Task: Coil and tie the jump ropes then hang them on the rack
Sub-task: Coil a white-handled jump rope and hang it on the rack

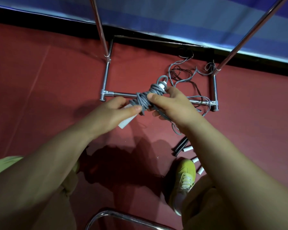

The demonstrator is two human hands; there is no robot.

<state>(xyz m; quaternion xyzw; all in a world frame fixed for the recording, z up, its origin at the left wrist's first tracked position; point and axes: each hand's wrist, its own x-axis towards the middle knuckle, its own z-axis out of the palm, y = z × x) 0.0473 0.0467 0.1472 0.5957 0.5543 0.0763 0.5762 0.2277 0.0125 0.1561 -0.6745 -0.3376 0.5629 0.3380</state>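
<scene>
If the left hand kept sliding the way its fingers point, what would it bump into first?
The left hand points right, so it would probably first meet the bundle of coiled grey jump rope that its fingertips already touch, then the right hand gripping that bundle from the other side. Depth is hard to judge here.

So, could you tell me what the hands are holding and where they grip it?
Both hold the coiled grey jump rope: the left hand pinches its lower wraps, and the right hand grips the bundle near the white handle.
</scene>
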